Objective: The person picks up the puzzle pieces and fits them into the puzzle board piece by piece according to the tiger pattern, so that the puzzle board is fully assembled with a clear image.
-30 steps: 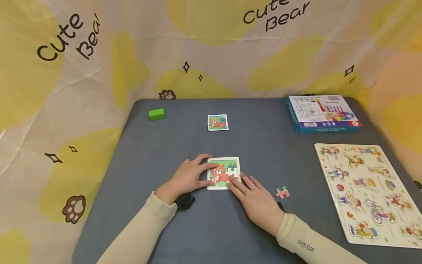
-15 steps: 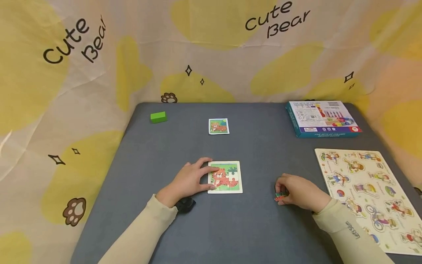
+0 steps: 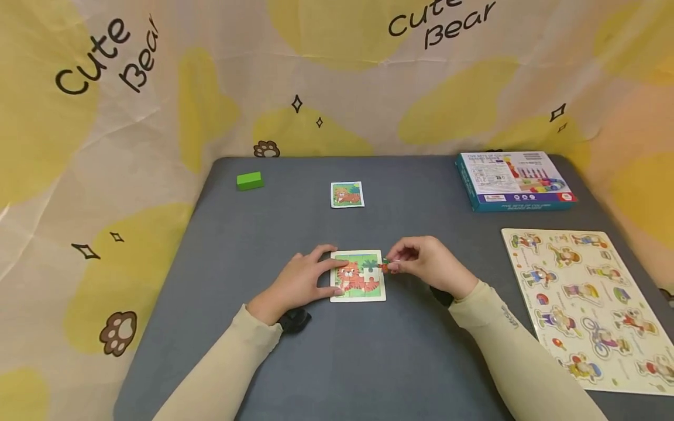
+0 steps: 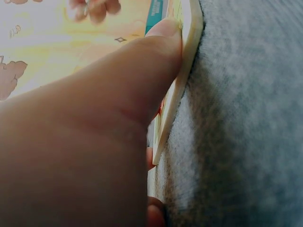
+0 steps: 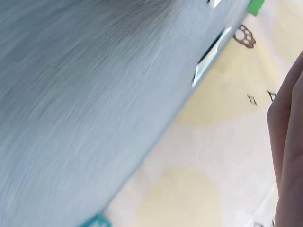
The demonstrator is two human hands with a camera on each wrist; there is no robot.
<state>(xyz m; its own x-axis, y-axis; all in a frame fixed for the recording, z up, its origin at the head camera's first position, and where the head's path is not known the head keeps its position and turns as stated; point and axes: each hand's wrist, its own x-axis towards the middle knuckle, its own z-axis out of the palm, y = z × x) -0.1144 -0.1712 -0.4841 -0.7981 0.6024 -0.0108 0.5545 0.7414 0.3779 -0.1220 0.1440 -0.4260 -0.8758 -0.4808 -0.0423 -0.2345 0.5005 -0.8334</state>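
Observation:
A small square jigsaw puzzle [image 3: 360, 300] in a pale frame lies at the middle of the table in the head view. Its orange tiger picture has a white gap at the right side. My left hand [image 3: 302, 283] rests on the puzzle's left side, thumb near the lower corner and fingers spread toward the upper one. In the left wrist view the thumb [image 4: 163, 49] presses at the frame's edge. My right hand [image 3: 434, 263] pinches a green and orange puzzle piece [image 3: 385, 265] at the puzzle's right edge, beside the gap. The right wrist view shows only part of that hand.
Behind the puzzle lies a small tiger picture card [image 3: 347, 195]. A green block [image 3: 250, 180] sits at the back left, and a flat toy box [image 3: 516, 181] at the back right. A large picture board [image 3: 590, 310] occupies the right side. Patterned cloth [image 3: 337, 70] hangs behind the table.
My right hand has left the puzzle, picked up the loose piece from the table at the right, and carried it back left to the puzzle's edge. My left hand has stayed in place.

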